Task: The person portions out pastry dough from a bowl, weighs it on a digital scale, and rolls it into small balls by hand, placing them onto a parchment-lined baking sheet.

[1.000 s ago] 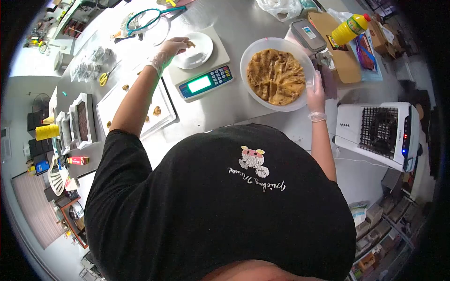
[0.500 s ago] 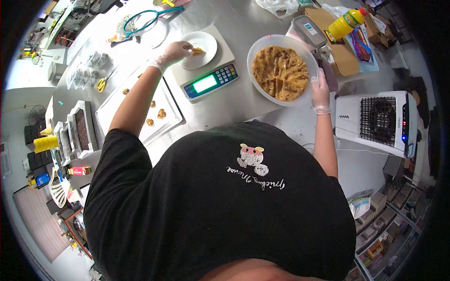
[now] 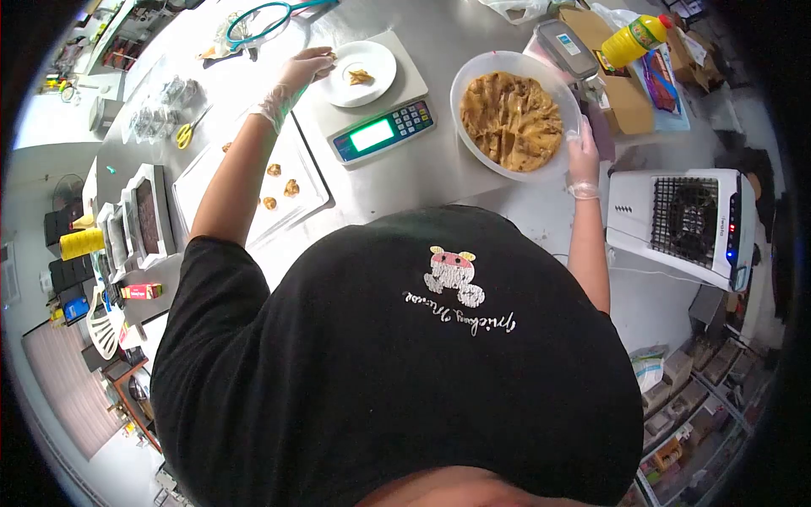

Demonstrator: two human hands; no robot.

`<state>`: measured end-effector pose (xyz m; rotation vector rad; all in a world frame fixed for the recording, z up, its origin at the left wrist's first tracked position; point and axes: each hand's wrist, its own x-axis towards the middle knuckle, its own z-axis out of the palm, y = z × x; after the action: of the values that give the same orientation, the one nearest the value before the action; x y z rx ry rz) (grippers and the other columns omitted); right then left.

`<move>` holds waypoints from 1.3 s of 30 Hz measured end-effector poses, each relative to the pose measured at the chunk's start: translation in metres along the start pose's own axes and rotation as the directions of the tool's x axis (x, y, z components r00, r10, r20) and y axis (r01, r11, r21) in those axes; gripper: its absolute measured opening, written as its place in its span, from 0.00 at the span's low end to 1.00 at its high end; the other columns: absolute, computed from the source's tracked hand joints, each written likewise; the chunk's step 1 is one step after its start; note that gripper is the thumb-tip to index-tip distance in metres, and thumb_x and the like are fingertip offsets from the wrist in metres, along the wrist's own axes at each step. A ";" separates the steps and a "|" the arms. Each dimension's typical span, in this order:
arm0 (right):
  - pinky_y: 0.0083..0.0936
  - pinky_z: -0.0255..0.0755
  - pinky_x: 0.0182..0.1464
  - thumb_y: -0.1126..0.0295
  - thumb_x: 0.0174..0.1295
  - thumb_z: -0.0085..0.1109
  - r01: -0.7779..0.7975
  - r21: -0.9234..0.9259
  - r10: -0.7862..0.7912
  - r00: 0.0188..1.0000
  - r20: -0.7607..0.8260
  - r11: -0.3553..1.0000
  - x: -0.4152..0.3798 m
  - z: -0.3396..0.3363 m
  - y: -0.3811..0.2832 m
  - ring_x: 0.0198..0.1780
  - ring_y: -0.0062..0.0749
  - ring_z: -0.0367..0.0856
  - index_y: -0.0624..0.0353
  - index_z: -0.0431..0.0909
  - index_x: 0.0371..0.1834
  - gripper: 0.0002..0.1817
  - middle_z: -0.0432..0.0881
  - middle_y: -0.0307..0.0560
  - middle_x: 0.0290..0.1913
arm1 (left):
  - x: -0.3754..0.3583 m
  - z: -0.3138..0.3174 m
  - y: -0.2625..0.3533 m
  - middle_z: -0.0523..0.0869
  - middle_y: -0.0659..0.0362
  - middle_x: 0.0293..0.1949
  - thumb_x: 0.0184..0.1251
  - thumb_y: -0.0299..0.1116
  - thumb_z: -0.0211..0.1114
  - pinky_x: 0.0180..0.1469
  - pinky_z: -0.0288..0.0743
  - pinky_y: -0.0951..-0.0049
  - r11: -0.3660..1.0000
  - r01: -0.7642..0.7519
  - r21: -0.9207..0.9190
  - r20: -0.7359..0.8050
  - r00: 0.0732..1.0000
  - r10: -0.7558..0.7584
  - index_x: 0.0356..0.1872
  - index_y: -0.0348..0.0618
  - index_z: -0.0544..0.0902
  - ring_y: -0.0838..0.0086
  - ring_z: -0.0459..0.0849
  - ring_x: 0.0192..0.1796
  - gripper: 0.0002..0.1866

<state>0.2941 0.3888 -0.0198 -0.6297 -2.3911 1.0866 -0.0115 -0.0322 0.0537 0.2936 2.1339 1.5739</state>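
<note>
My left hand (image 3: 307, 71), in a clear glove, is at the left rim of a white plate (image 3: 384, 63). Its fingers are pinched together, and a small brown bit that looks like dough shows at their tips. A lump of cookie dough (image 3: 360, 77) lies on the plate, which rests on a digital scale (image 3: 412, 84) with a lit green display. My right hand (image 3: 583, 154), also gloved, grips the right rim of a translucent bowl (image 3: 464, 74). Brown chunky dough (image 3: 511, 120) fills much of the bowl. The fingers under its rim are partly hidden.
Left of the scale lies a baking tray (image 3: 314, 199) with several dough lumps. Scissors (image 3: 187, 133) and plastic packs (image 3: 165, 110) are farther left. Beyond the bowl stand a lidded container (image 3: 564, 49) and a yellow bottle (image 3: 632, 42). An air cooler (image 3: 676, 224) stands at right.
My left hand has moved off the dough on the plate, leftward to the plate's rim. My right hand keeps hold of the bowl. The whole view has shifted slightly.
</note>
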 end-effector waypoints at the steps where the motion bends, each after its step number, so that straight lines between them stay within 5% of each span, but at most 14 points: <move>1: 0.27 0.57 0.64 0.67 0.62 0.47 -0.002 0.000 0.002 1.000 -0.001 1.000 0.000 0.000 0.000 0.64 0.39 0.66 0.63 0.59 0.66 0.28 0.67 0.55 0.64 | -0.002 0.000 -0.002 0.80 0.52 0.46 0.63 0.32 0.60 0.59 0.71 0.75 0.998 0.035 -0.046 0.031 0.999 -0.033 0.58 0.34 0.71 0.71 0.79 0.50 0.23; 12: 0.26 0.54 0.66 0.69 0.61 0.46 -0.013 0.115 0.012 1.000 0.013 0.993 -0.001 0.001 -0.002 0.66 0.37 0.63 0.65 0.59 0.65 0.28 0.66 0.54 0.65 | 0.007 0.010 -0.021 0.80 0.54 0.46 0.61 0.32 0.60 0.58 0.70 0.78 0.968 0.131 -0.215 -0.003 0.991 -0.134 0.50 0.33 0.76 0.74 0.79 0.49 0.18; 30: 0.27 0.56 0.65 0.68 0.62 0.46 -0.018 0.058 0.018 1.000 0.005 0.998 -0.003 -0.001 -0.011 0.64 0.39 0.66 0.66 0.61 0.64 0.26 0.68 0.56 0.63 | 0.007 0.016 -0.025 0.78 0.52 0.50 0.62 0.30 0.58 0.57 0.74 0.77 0.902 0.215 -0.374 0.113 0.976 -0.186 0.49 0.33 0.77 0.72 0.78 0.50 0.16; 39: 0.26 0.57 0.64 0.68 0.62 0.46 -0.014 0.067 0.014 1.000 0.012 0.998 -0.002 0.000 -0.008 0.63 0.39 0.67 0.64 0.61 0.64 0.26 0.69 0.54 0.62 | 0.021 0.026 -0.034 0.83 0.59 0.38 0.60 0.32 0.61 0.45 0.75 0.80 0.987 0.092 0.134 -0.031 0.996 -0.089 0.44 0.38 0.81 0.79 0.81 0.38 0.13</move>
<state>0.2945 0.3830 -0.0138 -0.6194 -2.3521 1.1746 -0.0137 -0.0119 0.0102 0.2185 2.2449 1.3923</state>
